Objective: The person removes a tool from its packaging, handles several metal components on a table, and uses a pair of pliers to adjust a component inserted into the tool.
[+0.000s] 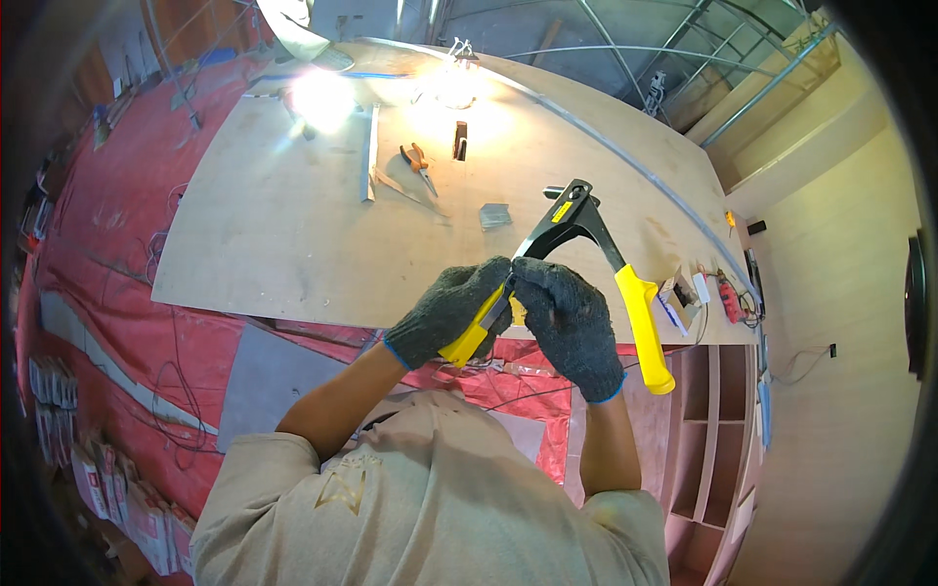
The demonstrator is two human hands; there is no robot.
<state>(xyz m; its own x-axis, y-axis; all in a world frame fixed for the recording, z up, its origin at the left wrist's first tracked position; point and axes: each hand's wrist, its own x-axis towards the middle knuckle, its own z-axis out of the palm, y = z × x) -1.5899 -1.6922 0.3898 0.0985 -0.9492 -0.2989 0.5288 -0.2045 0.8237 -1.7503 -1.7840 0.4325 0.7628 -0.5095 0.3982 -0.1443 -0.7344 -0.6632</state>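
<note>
A hand riveter (645, 327) with a black head and yellow grips is held over the near edge of a wide wooden board, its two handles spread apart. My left hand (445, 313), in a dark grey knit glove, is closed around one yellow handle. Close against it, my gloved right hand (569, 317) has its fingers pinched together. Whatever the right fingers hold is hidden or too small to make out. The second yellow handle hangs free to the right of that hand. Beyond the hands, a small grey metal piece (495, 216) lies on the board.
Orange-handled pliers (418, 168), a metal strip (370, 156) and a dark rectangular piece (460, 142) lie farther back. Two bright lamps (322, 100) glare at the far side. A long pale strip (606, 146) curves along the wooden board (264, 234). Small boxes (677, 300) sit at right.
</note>
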